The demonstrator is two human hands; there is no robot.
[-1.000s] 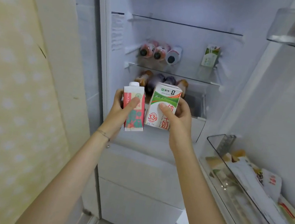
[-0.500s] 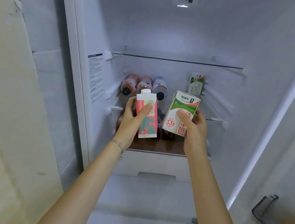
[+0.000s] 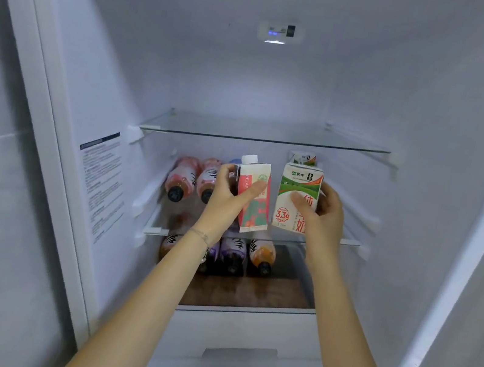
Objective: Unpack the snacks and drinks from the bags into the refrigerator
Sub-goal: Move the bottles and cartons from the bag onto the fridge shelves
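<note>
Two bare hands reach into an open refrigerator (image 3: 437, 120). The left hand (image 3: 226, 195) grips a pink carton (image 3: 253, 204), thumb across its front and fingers curled behind. The right hand (image 3: 323, 217) grips a green-and-white milk carton (image 3: 295, 198) the same way. Both cartons are held side by side, just below the top glass shelf (image 3: 273, 140) and in front of bottles (image 3: 182, 178) lying on their sides.

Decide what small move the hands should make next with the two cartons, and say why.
Probably reach forward and set both cartons upright on the right of the middle shelf. The left hand holds the pink carton and the right hand the green milk carton, in front of that shelf; bottles lie along its left, a similar carton stands at its back right.
</note>
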